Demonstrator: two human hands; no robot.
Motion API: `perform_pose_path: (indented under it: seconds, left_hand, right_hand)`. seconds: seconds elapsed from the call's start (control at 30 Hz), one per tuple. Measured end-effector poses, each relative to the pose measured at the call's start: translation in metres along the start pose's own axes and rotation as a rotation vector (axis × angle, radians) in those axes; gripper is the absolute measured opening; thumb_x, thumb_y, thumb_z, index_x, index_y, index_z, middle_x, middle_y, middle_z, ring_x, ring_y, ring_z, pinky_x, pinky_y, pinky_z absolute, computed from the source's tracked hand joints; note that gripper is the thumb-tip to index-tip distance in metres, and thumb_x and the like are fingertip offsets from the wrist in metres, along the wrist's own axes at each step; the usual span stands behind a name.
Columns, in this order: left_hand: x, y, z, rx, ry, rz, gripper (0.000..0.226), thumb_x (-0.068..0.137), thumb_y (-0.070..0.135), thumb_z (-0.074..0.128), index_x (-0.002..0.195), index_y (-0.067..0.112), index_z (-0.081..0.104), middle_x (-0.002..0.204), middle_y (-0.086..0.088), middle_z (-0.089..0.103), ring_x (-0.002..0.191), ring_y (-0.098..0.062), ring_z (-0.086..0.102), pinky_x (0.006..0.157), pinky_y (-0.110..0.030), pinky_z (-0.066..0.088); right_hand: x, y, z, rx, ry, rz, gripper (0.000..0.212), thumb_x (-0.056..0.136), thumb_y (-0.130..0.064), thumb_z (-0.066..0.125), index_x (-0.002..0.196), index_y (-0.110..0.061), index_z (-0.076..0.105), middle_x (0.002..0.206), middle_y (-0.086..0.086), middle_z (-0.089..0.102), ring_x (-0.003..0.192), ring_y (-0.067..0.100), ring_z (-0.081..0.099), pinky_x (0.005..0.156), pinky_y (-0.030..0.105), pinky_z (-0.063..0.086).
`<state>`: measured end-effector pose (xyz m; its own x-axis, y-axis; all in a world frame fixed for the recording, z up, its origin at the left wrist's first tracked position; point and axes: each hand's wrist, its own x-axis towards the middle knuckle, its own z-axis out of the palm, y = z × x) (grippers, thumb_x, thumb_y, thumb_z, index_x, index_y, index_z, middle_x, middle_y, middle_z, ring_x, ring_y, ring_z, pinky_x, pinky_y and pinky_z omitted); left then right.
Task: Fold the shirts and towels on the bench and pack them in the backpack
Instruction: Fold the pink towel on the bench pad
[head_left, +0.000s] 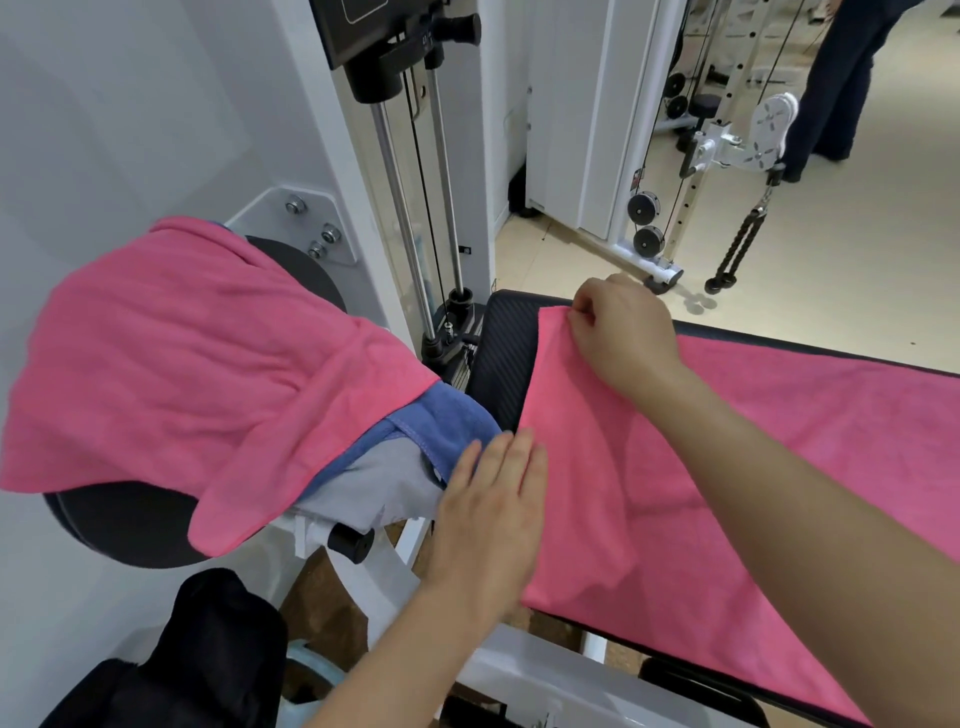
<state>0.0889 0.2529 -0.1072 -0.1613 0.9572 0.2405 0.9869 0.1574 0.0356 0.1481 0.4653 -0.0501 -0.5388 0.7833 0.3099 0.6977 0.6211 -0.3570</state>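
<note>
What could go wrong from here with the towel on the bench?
1. The right hand pinches only one corner of the spread pink towel, while the left hand lies flat on its edge; the fold may go crooked.
2. The draped pink towel hangs off the round pad; it may slide down.

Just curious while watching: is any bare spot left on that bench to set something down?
Only a strip of bare black pad between the spread pink towel and the guide rods. Left of it is crowded: a second pink towel, blue towel and grey shirt lie heaped together.
</note>
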Motion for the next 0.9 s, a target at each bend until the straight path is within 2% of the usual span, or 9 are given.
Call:
perform_pose_path:
  seconds: [0.1,0.2,0.27,0.43,0.5,0.57,0.7,0.8,0.9]
  left_hand:
    - [0.019,-0.017,0.007,0.102,0.017,-0.051,0.04,0.077,0.018,0.067,0.116,0.013,0.062,0.109,-0.003,0.065,0.104,-0.024,0.06,0.109,-0.053,0.025]
    - [0.024,-0.028,0.004,0.212,0.005,-0.06,0.022,0.078,0.025,0.067,0.098,0.014,0.061,0.078,-0.002,0.059,0.079,-0.025,0.058,0.103,-0.058,0.029]
    - [0.024,-0.033,0.004,0.24,0.016,-0.061,0.022,0.077,0.023,0.069,0.096,0.015,0.06,0.073,-0.001,0.057,0.073,-0.025,0.057,0.099,-0.056,0.034]
    - [0.014,-0.019,0.019,0.07,0.177,0.139,0.042,0.08,0.011,0.049,0.121,0.015,0.054,0.12,-0.008,0.061,0.109,-0.026,0.056,0.097,-0.046,0.042]
    - [0.007,-0.009,0.028,0.014,0.125,0.18,0.051,0.078,0.013,0.049,0.129,0.014,0.05,0.138,-0.012,0.052,0.125,-0.027,0.049,0.095,-0.042,0.048]
    - [0.003,-0.006,0.036,-0.03,0.035,0.132,0.062,0.075,0.014,0.06,0.135,0.013,0.046,0.147,-0.014,0.045,0.132,-0.028,0.047,0.097,-0.04,0.049]
    - [0.0,-0.006,0.035,-0.066,0.003,0.068,0.06,0.077,0.021,0.055,0.136,0.015,0.049,0.148,-0.014,0.043,0.132,-0.027,0.048,0.097,-0.042,0.049]
    - [-0.013,-0.004,0.04,-0.09,0.056,0.071,0.059,0.069,0.016,0.076,0.126,0.014,0.06,0.135,-0.014,0.055,0.118,-0.029,0.056,0.081,-0.04,0.055]
    - [-0.048,-0.004,0.047,-0.187,0.069,0.034,0.047,0.077,0.025,0.072,0.122,0.02,0.056,0.116,-0.007,0.051,0.095,-0.025,0.054,0.062,-0.036,0.056]
  right_hand:
    - [-0.001,0.002,0.003,0.016,0.037,-0.006,0.017,0.093,-0.02,0.052,0.096,-0.009,0.066,0.095,0.01,0.06,0.089,0.03,0.056,0.072,0.036,0.041]
    - [0.001,0.005,0.006,0.01,0.055,-0.019,0.019,0.093,-0.021,0.052,0.097,-0.009,0.066,0.095,0.009,0.061,0.09,0.029,0.056,0.071,0.036,0.041]
    - [0.003,0.006,0.007,0.01,0.064,-0.016,0.02,0.093,-0.023,0.051,0.097,-0.01,0.066,0.095,0.008,0.06,0.091,0.028,0.056,0.071,0.037,0.044]
    - [-0.004,0.0,0.012,0.06,0.189,-0.068,0.02,0.086,-0.012,0.061,0.104,-0.006,0.065,0.105,0.014,0.056,0.094,0.032,0.053,0.065,0.039,0.048]
    - [-0.012,-0.003,0.015,0.034,0.286,-0.154,0.015,0.081,-0.004,0.062,0.096,-0.002,0.064,0.1,0.017,0.056,0.086,0.034,0.052,0.059,0.039,0.047]
    - [-0.022,-0.002,0.021,-0.031,0.292,-0.227,0.011,0.087,-0.009,0.058,0.093,-0.001,0.063,0.1,0.017,0.058,0.088,0.033,0.052,0.066,0.043,0.048]
    - [-0.043,0.004,0.038,-0.189,0.106,-0.235,0.048,0.099,-0.036,0.039,0.131,-0.004,0.055,0.141,0.016,0.051,0.132,0.034,0.044,0.105,0.044,0.038]
    - [-0.048,0.003,0.045,-0.31,0.009,-0.232,0.065,0.099,-0.049,0.029,0.149,-0.007,0.032,0.157,0.011,0.03,0.146,0.025,0.025,0.113,0.039,0.02]
    - [-0.046,0.003,0.047,-0.351,-0.053,-0.203,0.069,0.099,-0.052,0.026,0.153,-0.011,0.021,0.161,0.008,0.019,0.149,0.023,0.015,0.115,0.04,0.016]
